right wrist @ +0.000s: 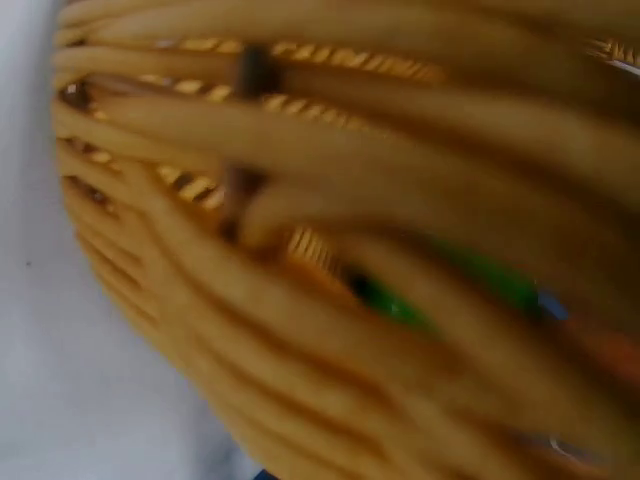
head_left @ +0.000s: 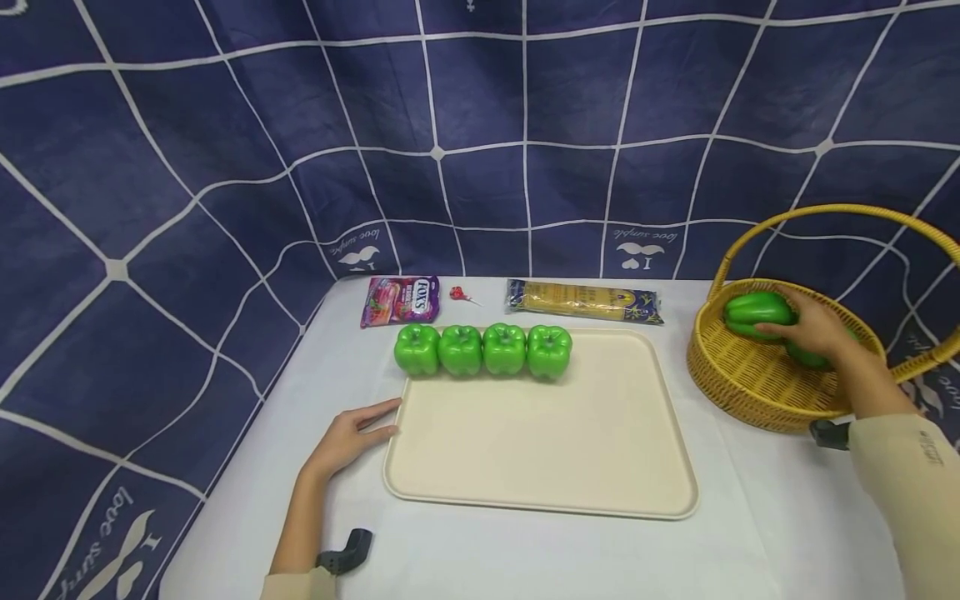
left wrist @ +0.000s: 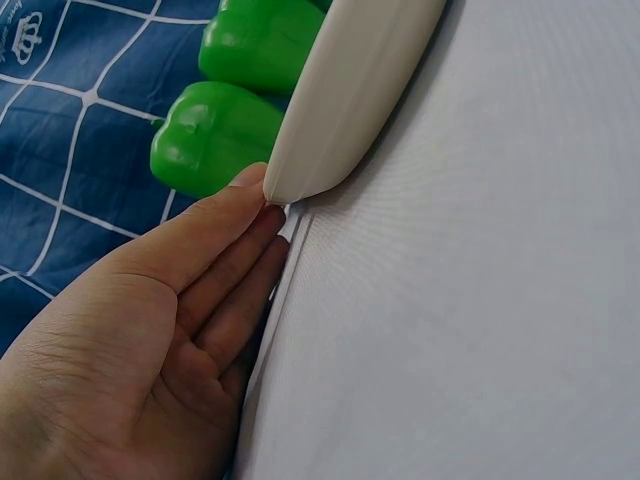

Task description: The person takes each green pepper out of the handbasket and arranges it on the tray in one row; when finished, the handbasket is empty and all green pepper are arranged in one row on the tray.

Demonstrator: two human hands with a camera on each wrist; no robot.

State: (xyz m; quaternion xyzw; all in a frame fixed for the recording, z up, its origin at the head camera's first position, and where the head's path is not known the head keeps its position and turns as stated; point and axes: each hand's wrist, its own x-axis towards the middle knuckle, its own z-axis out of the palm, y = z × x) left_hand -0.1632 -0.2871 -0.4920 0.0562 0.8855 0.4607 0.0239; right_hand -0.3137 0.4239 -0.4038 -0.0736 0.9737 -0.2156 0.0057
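In the head view, my right hand [head_left: 813, 325] reaches into a yellow wicker basket [head_left: 720, 387] and grips a green bell pepper [head_left: 757, 312], thumb in front. Another green pepper [head_left: 806, 358] lies in the basket, partly covered by the hand. Several green bell peppers [head_left: 461, 350] stand in a row along the far edge of a cream tray [head_left: 540, 442]. Beside the tray's left edge is my left hand [head_left: 348, 437], its fingers extended and touching the rim [left wrist: 340, 110]. Blurred wicker fills most of the right wrist view, hiding the right hand's grasp.
Behind the tray lie a purple Fox's candy bag [head_left: 401, 301], a small red item [head_left: 459, 293] with a thin pale stick, and a pasta pack [head_left: 583, 302]. The basket's tall handle [head_left: 847, 210] arches over the right arm. A blue checked cloth [head_left: 480, 108] hangs behind the table.
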